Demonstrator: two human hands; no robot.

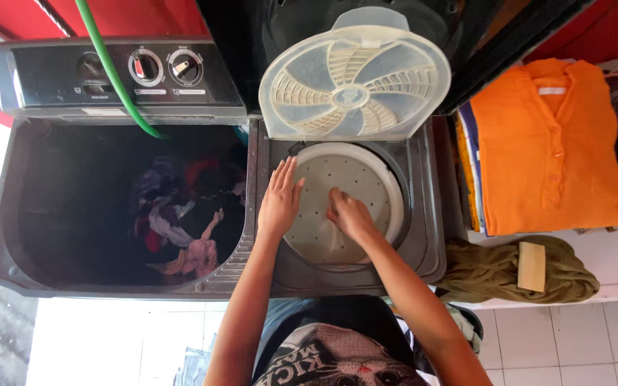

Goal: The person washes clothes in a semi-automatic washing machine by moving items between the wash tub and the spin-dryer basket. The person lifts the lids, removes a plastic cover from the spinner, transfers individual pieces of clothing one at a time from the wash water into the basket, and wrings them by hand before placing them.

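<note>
Bare forearms, no sleeves showing; dark shirt (337, 357) with a light printed graphic.

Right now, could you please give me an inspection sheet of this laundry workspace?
Surface: twin-tub washing machine, both tubs open.
Job's things: perforated white spin-tub cover; clear lid raised.
Clutter: wet clothes in wash tub; folded orange shirt, olive cloth on shelf.
Grippers: left hand flat on cover's rim; right hand pressing the cover.
Cables: green hose into wash tub.
Surroundings: tiled floor, red wall.

One head-worn camera looks steeply down, close over the twin-tub washing machine (423, 250)
</note>
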